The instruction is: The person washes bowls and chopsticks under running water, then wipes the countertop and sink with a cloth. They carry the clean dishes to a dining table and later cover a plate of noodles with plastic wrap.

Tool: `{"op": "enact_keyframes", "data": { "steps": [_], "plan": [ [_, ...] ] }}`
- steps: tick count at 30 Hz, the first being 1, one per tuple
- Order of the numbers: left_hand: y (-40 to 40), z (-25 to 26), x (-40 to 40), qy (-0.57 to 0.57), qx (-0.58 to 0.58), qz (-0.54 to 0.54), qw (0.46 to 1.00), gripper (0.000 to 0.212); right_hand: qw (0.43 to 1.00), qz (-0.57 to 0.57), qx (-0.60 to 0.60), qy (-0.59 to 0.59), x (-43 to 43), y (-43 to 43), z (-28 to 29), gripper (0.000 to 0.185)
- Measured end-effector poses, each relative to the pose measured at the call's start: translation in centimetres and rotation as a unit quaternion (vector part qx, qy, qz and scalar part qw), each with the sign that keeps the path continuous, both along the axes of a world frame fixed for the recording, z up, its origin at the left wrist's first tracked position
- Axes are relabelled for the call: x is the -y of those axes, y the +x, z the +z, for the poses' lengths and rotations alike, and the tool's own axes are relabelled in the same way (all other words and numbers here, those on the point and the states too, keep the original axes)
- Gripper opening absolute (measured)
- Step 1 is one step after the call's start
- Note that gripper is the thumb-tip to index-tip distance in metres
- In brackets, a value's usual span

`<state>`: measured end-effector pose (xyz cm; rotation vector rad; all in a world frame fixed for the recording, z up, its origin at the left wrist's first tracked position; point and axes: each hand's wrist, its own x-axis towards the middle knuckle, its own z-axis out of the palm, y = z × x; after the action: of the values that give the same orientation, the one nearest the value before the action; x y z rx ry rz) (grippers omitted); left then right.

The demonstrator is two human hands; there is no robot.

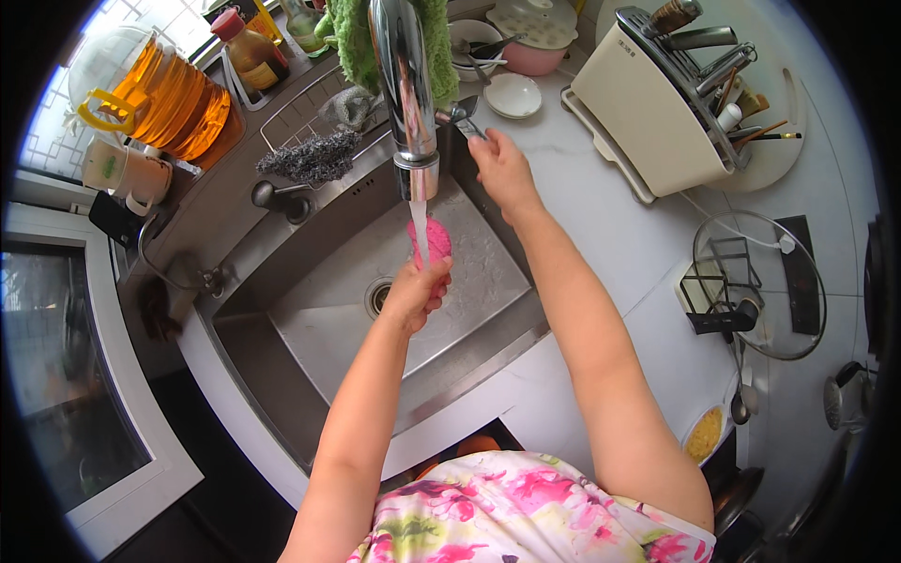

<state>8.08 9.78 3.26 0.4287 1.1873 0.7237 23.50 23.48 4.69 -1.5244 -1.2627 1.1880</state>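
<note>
A chrome faucet (405,84) pours a stream of water (419,232) into the stainless steel sink (338,281). My left hand (421,292) grips a bright pink scrubbing sponge (438,238) by its lower end, right in the stream and above the sink floor. Beyond the sink's right edge, my right hand (505,172) has its thumb and fingers closed on a slim metal lever (476,129), apparently the faucet's handle. The faucet partly hides where that lever joins. Left of the sponge, the drain (380,295) shows in the basin.
A green cloth (440,53) hangs behind the faucet. Left of it are a wire rack with a grey scourer (310,156) and an oil jug (172,95). On the right counter stand a small white dish (513,96), a beige knife block (647,105) and a glass lid (788,310).
</note>
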Motion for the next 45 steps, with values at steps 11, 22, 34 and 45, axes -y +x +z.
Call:
{"op": "enact_keyframes", "data": {
  "steps": [11, 22, 34, 45],
  "plan": [
    [-6.5, -1.8, 5.9, -0.125, 0.420, -0.018, 0.899, 0.039, 0.846, 0.391, 0.223, 0.286, 11.2, -1.6, 1.7, 0.067],
    [-8.1, 0.2, 9.0, -0.149, 0.074, -0.256, 0.952, 0.027, 0.782, 0.413, 0.251, 0.393, 18.6, -6.7, -4.6, 0.055],
    [-8.0, -1.9, 7.0, 0.293, -0.657, -0.415, 0.557, 0.016, 0.900, 0.380, 0.183, -0.107, 18.9, -10.1, -7.3, 0.041],
    [-11.7, -2.7, 12.2, 0.253, -0.456, -0.141, 0.841, 0.023, 0.898, 0.303, 0.271, 0.170, 19.2, -8.8, -2.1, 0.083]
  ]
}}
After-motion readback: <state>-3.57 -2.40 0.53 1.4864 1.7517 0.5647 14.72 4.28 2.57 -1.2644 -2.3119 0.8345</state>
